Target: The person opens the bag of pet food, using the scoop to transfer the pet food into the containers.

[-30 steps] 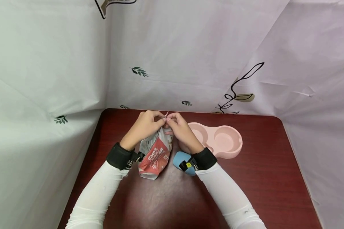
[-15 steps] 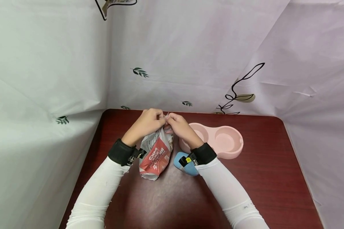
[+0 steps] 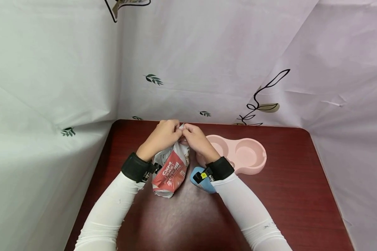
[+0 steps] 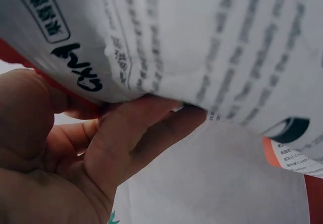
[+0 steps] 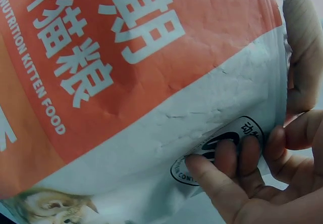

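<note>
A red and white kitten food bag (image 3: 170, 174) stands upright and slightly tilted on the table, its top edge bunched between both hands. At the top left my left hand (image 3: 164, 136) pinches this edge. My right hand (image 3: 197, 140) pinches the top right beside it, the fingertips of both hands close together. In the right wrist view, the bag's printed front (image 5: 151, 98) fills most of the frame and fingers of my right hand (image 5: 252, 178) lie against its pale upper part. The left wrist view has the printed back (image 4: 176, 47) over my left hand (image 4: 91, 153). Whether the bag's mouth is sealed is hidden.
A pink double bowl (image 3: 249, 155) sits to the right behind my right forearm, its left part partly covered. Under my right wrist lies a smooth blue object (image 3: 203, 180), partly hidden. White patterned sheeting (image 3: 207, 62) rises behind the dark red table (image 3: 295, 188).
Both wrists have drawn slightly toward each other. The thin pinkish strip that stuck up between the fingertips a second ago no longer shows; a whitish bit of bag edge does. The bag has barely moved.
</note>
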`<state>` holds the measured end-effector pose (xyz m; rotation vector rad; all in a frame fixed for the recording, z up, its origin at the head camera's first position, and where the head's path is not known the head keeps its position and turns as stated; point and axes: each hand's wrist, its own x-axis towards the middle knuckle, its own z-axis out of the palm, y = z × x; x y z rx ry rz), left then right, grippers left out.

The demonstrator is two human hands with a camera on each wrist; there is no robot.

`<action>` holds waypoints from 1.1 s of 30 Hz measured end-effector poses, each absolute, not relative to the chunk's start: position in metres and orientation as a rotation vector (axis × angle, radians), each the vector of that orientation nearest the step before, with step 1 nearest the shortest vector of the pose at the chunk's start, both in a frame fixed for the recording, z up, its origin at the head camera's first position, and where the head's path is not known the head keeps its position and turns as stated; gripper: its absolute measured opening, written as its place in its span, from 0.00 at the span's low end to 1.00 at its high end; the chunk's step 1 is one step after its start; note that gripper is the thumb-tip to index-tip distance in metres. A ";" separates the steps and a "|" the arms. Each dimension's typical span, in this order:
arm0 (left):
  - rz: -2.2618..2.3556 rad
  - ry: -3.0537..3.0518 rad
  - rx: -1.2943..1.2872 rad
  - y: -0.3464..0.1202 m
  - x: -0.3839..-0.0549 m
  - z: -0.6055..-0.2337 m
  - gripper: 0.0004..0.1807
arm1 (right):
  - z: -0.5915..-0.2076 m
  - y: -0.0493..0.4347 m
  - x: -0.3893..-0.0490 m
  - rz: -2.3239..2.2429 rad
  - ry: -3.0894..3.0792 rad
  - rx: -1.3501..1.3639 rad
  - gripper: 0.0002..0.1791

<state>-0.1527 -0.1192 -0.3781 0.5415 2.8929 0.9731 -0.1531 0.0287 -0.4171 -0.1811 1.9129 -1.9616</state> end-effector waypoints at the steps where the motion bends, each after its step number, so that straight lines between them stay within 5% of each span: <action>1: 0.975 2.897 0.542 -0.119 -0.152 -0.379 0.13 | -0.418 0.028 -0.153 -1.972 1.908 -0.176 0.15; 33: 0.946 2.952 0.503 -0.114 -0.147 -0.384 0.12 | -0.426 0.025 -0.151 -2.032 1.979 -0.050 0.16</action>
